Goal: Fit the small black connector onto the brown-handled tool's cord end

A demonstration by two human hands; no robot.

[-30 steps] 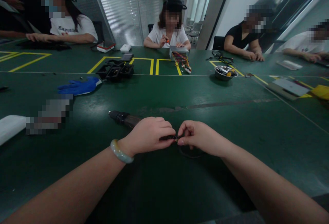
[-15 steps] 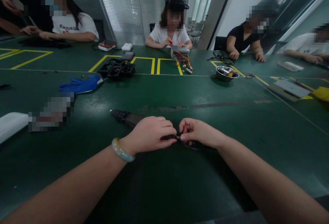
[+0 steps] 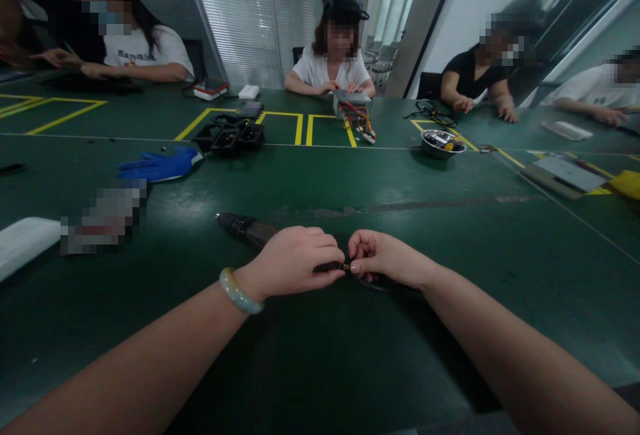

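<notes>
In the middle of the head view my left hand [image 3: 304,256], with a pale jade-like bangle [image 3: 240,291] on its wrist, is closed around a small dark part with a gold-coloured end [image 3: 346,266]. Its kind is too small to make out. My right hand [image 3: 383,258] pinches at that gold-coloured end with thumb and forefinger. Beneath the right hand a black cable [image 3: 375,284] curves along the table. Just behind my left hand lies a dark electric screwdriver [image 3: 243,227], tip pointing left, its rear covered by the hand.
On the green table [image 3: 320,368] lie a blue glove [image 3: 163,164], a white object [image 3: 27,242], black plastic parts [image 3: 229,134] and a metal bowl [image 3: 443,144] of small items. Across from me, a person handles a metal box with coloured wires [image 3: 354,103]. Other people sit along the far side.
My hands keep almost the same hold and place. The person opposite no longer shows the orange item at the metal box, and the hand there has lowered.
</notes>
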